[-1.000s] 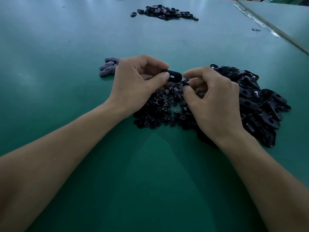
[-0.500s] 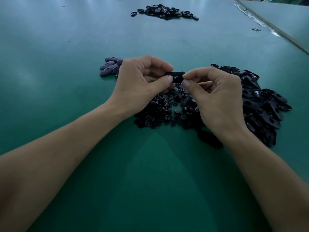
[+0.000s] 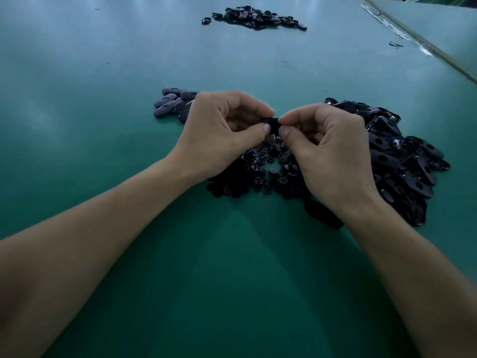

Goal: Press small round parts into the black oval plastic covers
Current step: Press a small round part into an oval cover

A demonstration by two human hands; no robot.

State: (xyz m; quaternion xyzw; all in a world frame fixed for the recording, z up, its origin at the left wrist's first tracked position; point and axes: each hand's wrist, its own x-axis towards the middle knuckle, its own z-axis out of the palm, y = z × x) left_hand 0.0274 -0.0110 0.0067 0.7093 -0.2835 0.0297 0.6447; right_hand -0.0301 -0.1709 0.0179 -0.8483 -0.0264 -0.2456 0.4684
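dim, bluish glare far tabletop (image 3: 77,34), wide-angle edge stretch

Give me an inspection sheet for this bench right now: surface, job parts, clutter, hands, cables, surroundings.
Surface: green table, with pale light reflections at the far end.
Job's things: one black oval cover held above a heap of small round parts; pile of oval covers at right; small group of greyish covers behind the left hand.
Clutter: another dark pile at the far side; a small dark scrap near the right edge.
Hands: left hand and right hand both pinch the black oval cover.
Cables: nothing seen.
Surroundings: pale strip along the table's right edge, another green surface beyond.
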